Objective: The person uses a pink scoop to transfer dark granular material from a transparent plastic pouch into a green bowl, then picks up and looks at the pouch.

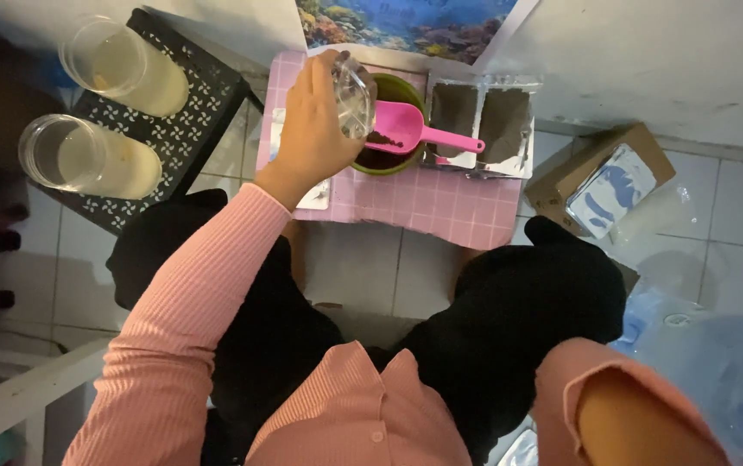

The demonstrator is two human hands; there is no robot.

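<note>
Your left hand (311, 129) is clamped around a clear plastic cup (352, 97), holding it tipped over the near rim of the green bowl (410, 91), which sits at the twelve o'clock side of the small pink checked bench (440, 207). A pink scoop (406, 128) lies across the bowl with its handle pointing toward three o'clock, and dark soil-like grains (380, 157) show in the bowl beneath it. Your right hand is out of view; only the pink sleeve shows at five o'clock, so I cannot tell what it does.

To do this well, keep the cup's mouth over the middle of the bowl, not over the rim, so nothing drops onto the bench. Hold the cup by its side wall as you do now, and tilt it slowly. The scoop lies loose just beside your fingers, so mind that your knuckles do not knock it.

Two open pouches of dark material (482, 125) stand touching the bowl at three o'clock; keep your wrist away from them. Two clear jars (104, 112) lie on a black stool (194, 121) at nine o'clock, well apart.
</note>
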